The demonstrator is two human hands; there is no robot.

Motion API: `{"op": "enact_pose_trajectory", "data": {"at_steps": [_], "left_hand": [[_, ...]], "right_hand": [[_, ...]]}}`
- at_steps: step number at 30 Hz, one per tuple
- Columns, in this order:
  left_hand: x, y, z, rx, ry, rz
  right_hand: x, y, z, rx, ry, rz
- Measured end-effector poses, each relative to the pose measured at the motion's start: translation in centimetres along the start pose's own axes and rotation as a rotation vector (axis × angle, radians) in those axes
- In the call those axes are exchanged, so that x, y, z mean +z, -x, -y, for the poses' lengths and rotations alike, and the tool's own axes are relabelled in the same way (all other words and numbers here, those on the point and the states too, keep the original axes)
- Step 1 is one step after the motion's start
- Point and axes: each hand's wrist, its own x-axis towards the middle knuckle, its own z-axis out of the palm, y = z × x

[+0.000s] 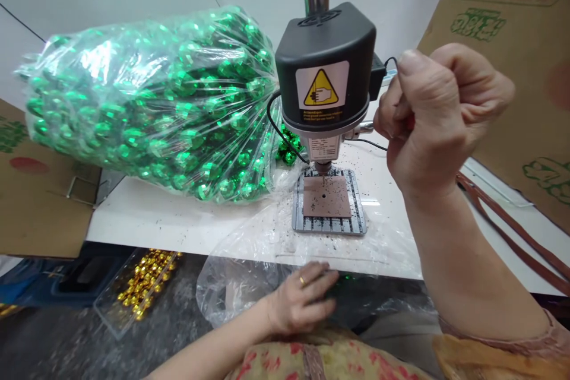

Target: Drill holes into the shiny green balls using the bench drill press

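My right hand (439,113) is closed in a fist at the right side of a small black bench drill press (325,65), around the end of its metal feed handle (366,127); most of the handle is hidden. Under the chuck, a brown square board (327,205) with a hole lies on the slotted metal base (360,227). Low in front of the table edge is my left hand (303,300), a ring on one finger, its fingers apart and slightly blurred. It is over clear plastic sheeting (222,285), with a bit of shiny green (348,277) just beyond the fingertips.
A big clear bag of shiny green faceted balls (155,113) lies left of the drill press. Dark shavings dot the white table (146,217). Below is a clear bin of gold balls (149,276). Cardboard boxes (503,65) flank both sides; brown straps (512,231) hang right.
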Motion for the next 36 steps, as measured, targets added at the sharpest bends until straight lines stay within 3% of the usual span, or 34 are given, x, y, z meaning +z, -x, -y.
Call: {"op": "enact_pose_trajectory", "data": {"at_steps": [2,5,9,13,17,22,24,27,31,36], "left_hand": [[-1.7,-2.5,2.5,-0.065,-0.094,-0.228],[-5.0,-8.1,7.9,-0.377,-0.201,-0.472],[-7.7,-14.7,15.0,-0.651,-0.167,-0.549],[-7.7,-17.0,18.2,-0.672,-0.080,-0.550],[-7.8,-16.4,17.2,-0.683,-0.137,-0.595],[-8.8,-13.7,12.5,-0.595,-0.243,-0.625],[-8.5,-12.5,10.5,-0.566,-0.156,-0.656],[-7.3,-11.2,8.6,-0.598,0.153,-0.681],[-5.3,-10.5,8.4,-0.669,0.551,-0.625],[-4.2,-10.9,9.4,-0.670,0.603,-0.559]], "right_hand": [[-0.1,0.1,0.0,0.001,-0.001,-0.003],[-0.1,0.1,0.1,-0.008,-0.004,0.000],[-0.1,0.3,0.3,0.009,0.012,-0.004],[-0.1,0.4,0.6,0.021,0.026,0.025],[-0.1,0.5,0.6,0.003,0.020,0.040],[-0.1,0.6,0.3,-0.046,0.011,0.034],[0.0,0.7,0.2,-0.054,0.015,0.022],[0.0,0.8,0.2,-0.050,0.004,0.009],[-0.1,0.9,0.4,-0.044,-0.013,0.030],[-0.2,0.9,0.3,-0.030,0.034,0.045]]}}
